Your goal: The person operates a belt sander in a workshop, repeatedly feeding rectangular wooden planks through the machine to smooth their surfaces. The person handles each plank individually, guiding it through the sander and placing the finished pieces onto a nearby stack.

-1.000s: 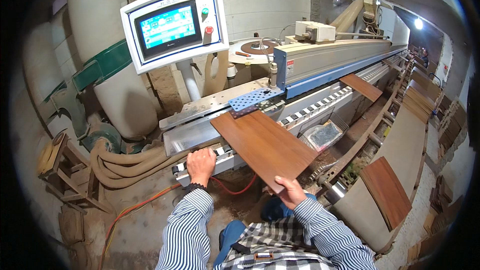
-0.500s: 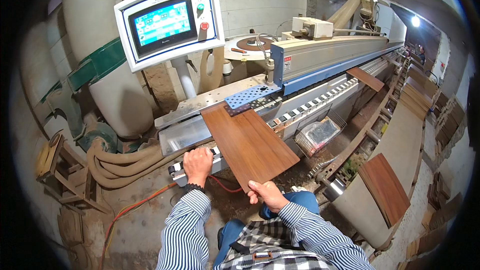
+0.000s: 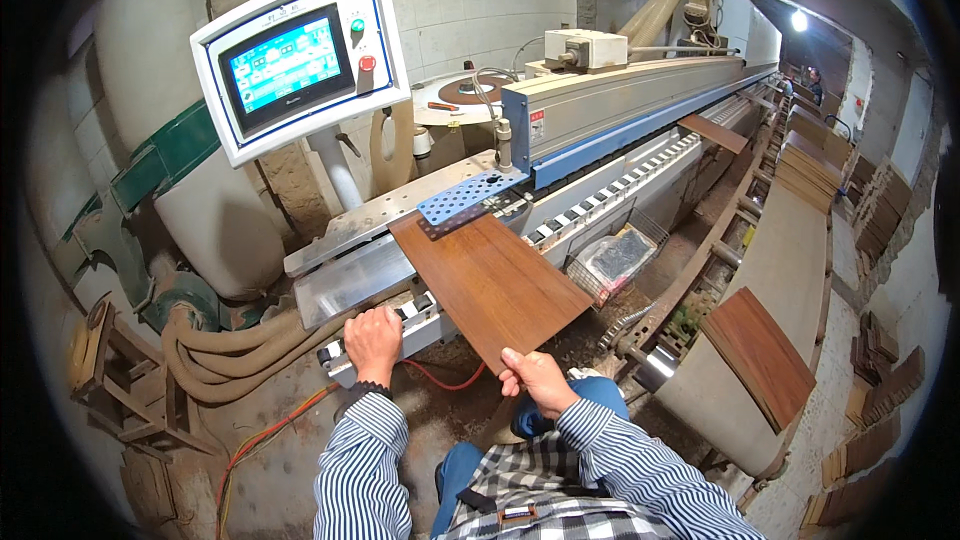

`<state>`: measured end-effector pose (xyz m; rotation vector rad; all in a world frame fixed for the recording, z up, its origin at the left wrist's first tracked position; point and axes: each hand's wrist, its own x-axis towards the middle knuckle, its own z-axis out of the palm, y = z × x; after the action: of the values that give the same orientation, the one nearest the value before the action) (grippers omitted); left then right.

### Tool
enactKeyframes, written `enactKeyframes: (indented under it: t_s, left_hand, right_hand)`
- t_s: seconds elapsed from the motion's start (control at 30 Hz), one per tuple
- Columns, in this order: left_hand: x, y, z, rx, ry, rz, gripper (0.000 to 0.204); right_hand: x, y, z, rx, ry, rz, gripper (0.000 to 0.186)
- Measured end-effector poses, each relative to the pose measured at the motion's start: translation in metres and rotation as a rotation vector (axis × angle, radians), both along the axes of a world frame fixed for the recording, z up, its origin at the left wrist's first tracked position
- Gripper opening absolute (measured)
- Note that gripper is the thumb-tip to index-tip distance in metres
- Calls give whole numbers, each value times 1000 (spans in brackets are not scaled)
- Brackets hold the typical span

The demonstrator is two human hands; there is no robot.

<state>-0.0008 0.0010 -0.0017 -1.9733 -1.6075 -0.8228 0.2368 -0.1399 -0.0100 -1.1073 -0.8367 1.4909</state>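
Observation:
A brown wood-grain panel (image 3: 490, 280) lies across the near end of a long edge-banding machine (image 3: 630, 105), its far edge partly under a blue perforated plate (image 3: 470, 197). My right hand (image 3: 538, 378) pinches the panel's near corner, thumb on top and the other fingers curled below. To the left of the panel, my left hand (image 3: 372, 342) is closed over the end of the machine's feed track (image 3: 418, 325), its fingertips partly hidden. Farther along, a second brown panel (image 3: 714, 133) sticks out from the machine's side.
A control screen (image 3: 287, 67) on a post stands at the left, above thick ribbed hoses (image 3: 235, 365). At the right, brown panels (image 3: 760, 355) lie on a return conveyor belt (image 3: 770, 270). A wire basket (image 3: 612, 265) hangs below the track. Orange and red lines cross the floor.
The view has turned a little to the right. The panel has slid slightly farther along the machine under the blue plate. Both hands keep their holds.

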Motion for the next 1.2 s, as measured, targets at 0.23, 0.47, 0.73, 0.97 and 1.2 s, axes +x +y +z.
enactKeyframes:
  t_s: [0.23,0.47,0.73,0.97,1.2]
  left_hand:
    - [0,-1,1,-3,7,6,26]
    - [0,-2,2,5,12,-1,26]
    - [1,-3,3,22,8,8,27]
    - [-6,18,-18,107,219,44,24]
    - [-11,9,-15,65,172,81,32]
  right_hand:
    - [28,7,-1,12,0,-106,41]
    - [55,15,0,26,-15,-226,38]
    - [109,31,0,35,-103,-351,43]
    - [169,34,-14,103,-177,-605,47]
    - [306,-159,-63,-4,-1405,-1359,32]
